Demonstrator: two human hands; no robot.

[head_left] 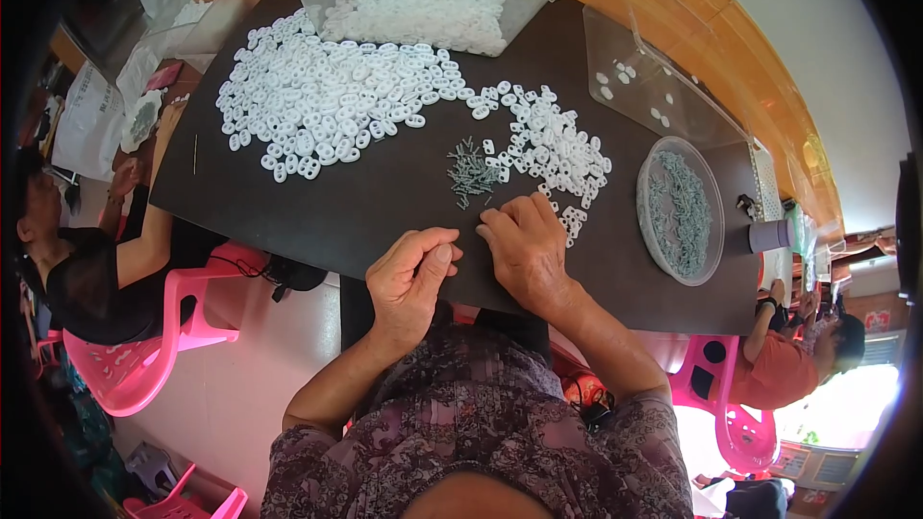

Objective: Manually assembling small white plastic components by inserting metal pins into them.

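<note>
Grey slender screw-like pins (472, 171) lie near the right hand (529, 255), curled like the left hand (409, 284), contents indiscernible, seemingly handling one, next needing fingertip precision.

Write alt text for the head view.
A person's left hand and right hand, fingers curled, are close together at the near edge of a dark table. Beyond them lie a gray pile of thin pieces, a smaller white heap and a larger white heap. A round tub of gray pieces sits at right.
</note>
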